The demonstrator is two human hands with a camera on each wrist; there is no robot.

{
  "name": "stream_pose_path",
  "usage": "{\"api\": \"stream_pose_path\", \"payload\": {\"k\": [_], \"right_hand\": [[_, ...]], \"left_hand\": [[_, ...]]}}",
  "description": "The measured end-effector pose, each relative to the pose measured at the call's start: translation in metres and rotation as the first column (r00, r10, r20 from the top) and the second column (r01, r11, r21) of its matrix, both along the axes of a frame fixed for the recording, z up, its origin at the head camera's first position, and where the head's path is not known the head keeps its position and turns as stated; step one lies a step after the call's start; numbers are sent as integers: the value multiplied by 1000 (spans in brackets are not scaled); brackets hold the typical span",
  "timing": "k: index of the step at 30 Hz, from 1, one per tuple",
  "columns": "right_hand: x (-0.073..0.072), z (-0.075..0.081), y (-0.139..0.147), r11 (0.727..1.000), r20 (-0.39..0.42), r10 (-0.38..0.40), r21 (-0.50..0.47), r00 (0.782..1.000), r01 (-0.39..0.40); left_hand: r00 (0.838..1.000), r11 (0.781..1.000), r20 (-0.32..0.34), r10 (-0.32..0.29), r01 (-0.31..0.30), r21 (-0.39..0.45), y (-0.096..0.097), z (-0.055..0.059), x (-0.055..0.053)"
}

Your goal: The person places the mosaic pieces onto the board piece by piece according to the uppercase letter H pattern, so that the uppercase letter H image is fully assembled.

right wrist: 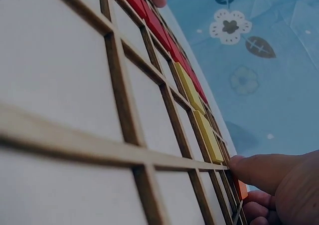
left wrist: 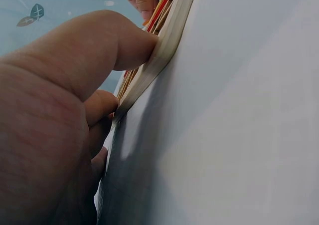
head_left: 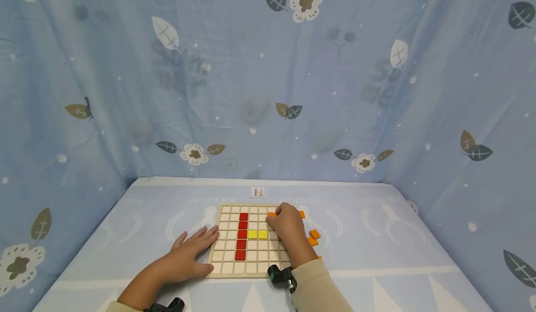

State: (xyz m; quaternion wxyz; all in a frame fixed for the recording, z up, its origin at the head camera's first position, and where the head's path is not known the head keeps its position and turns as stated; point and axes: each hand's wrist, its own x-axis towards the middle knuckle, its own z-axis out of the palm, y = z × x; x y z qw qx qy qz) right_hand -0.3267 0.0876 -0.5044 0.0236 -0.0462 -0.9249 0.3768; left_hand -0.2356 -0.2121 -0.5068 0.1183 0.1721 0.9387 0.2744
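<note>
A wooden grid board [head_left: 228,275] lies on the table, with a column of several red tiles [head_left: 241,244] and two yellow tiles [head_left: 257,234] in its cells. My left hand [head_left: 188,254] rests at the board's left edge, fingers spread, thumb at the near corner. Over the board's upper right, my right hand [head_left: 290,223] has its fingers curled and its thumb at an orange tile [head_left: 271,214]. From the right wrist view, that orange tile [right wrist: 242,189] shows between thumb and fingers, partly hidden by them.
Several loose orange tiles [head_left: 314,234] lie right of the board, some partly behind the right hand and arm. A small printed card [head_left: 257,192] sits beyond the board's far edge. A patterned curtain [head_left: 268,84] stands around the table's back and sides.
</note>
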Motion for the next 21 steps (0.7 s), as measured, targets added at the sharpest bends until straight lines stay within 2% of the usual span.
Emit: {"api": "stream_pose_path", "payload": {"k": [8,13,18,21], "right_hand": [[-1,1,2,1000,-7,7,13,1000,-7],[2,4,7,999,17,39,-32,999,-39],[1,10,25,992,-3,91,-84,996,-91],[-2,12,42,996,-39,62,-57,997,-64]], "left_hand": [[1000,1000,-4,2,-2,-2,0,-1,-3],[1000,1000,-11,-4,4,2,0,0,-2],[1000,1000,-16,-6,5,-2,0,0,0],[1000,1000,-12,-6,6,-3,0,1,0]]}}
